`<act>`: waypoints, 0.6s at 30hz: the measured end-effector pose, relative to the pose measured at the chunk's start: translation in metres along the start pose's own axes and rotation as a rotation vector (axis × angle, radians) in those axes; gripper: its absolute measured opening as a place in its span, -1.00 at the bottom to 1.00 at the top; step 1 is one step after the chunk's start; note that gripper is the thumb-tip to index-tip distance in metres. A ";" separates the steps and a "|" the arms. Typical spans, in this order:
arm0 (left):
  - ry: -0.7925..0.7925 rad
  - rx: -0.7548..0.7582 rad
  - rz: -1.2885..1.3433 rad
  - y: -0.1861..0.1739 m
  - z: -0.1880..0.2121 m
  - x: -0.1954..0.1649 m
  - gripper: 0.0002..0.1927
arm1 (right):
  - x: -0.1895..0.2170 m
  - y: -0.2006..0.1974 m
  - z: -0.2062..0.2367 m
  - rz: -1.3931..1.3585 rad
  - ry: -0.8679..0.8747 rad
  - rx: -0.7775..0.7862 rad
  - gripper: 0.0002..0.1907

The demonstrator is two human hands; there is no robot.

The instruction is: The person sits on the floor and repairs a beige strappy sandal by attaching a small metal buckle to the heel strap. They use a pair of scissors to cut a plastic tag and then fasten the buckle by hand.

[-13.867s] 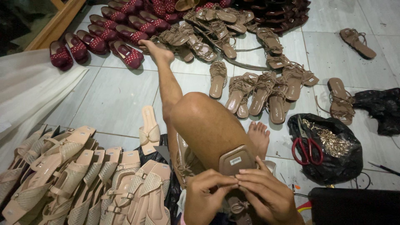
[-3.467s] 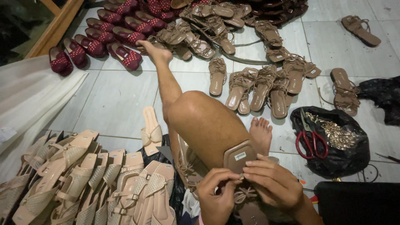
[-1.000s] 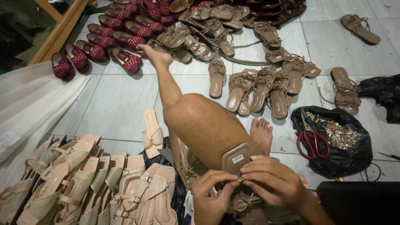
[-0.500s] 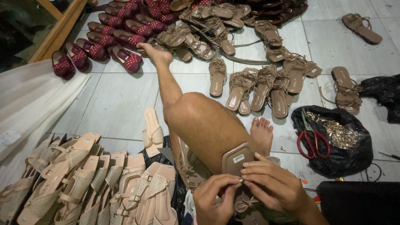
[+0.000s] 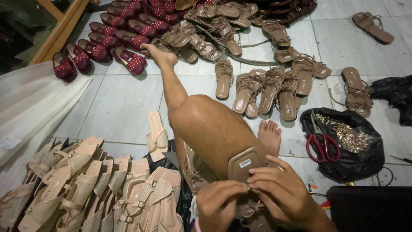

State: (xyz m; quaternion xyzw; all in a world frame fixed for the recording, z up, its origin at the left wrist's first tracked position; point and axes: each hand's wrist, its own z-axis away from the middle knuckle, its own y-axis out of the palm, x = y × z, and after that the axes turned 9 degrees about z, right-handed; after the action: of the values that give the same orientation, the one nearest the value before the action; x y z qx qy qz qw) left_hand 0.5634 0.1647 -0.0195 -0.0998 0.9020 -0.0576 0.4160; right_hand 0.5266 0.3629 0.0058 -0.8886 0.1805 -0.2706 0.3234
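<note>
Here both hands, left [image 5: 218,203] and right [image 5: 281,193], pinch a brown sandal [image 5: 248,165] resting on the thigh. Nearby, a black bag [image 5: 347,159] holds gold trims [image 5: 349,136] and red scissors [image 5: 319,144].

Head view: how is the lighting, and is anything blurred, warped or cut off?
Head view: dim, warm light, with a soft sheen on the pale floor tiles; the brown flat sandal and both hands, left hand and right hand, look sharp, though the bottom edge cuts them off; the wide lens bends the tile lines; the upper left corner and the black plastic bag go dark.
</note>
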 end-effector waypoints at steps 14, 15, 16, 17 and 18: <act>0.007 -0.112 -0.100 0.014 0.005 -0.002 -0.74 | 0.003 0.013 0.010 0.104 0.043 -0.099 -0.74; -0.016 -0.096 -0.099 0.014 0.006 -0.001 -0.75 | 0.002 0.013 0.010 0.078 0.047 -0.105 -0.73; -0.039 -0.080 -0.099 0.014 0.006 0.000 -0.75 | 0.001 0.013 0.010 0.051 0.051 -0.111 -0.72; -0.097 -0.088 -0.033 0.013 0.005 0.001 -0.76 | -0.001 0.012 0.010 0.043 0.045 -0.102 -0.72; -0.154 -0.097 0.032 0.013 0.004 0.004 -0.77 | -0.003 0.011 0.010 0.034 0.036 -0.093 -0.72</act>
State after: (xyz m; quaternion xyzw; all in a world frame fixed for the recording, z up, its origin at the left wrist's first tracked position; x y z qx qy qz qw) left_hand 0.5624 0.1761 -0.0273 -0.1097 0.8705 0.0005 0.4797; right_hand 0.5283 0.3614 -0.0092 -0.8944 0.2140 -0.2724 0.2829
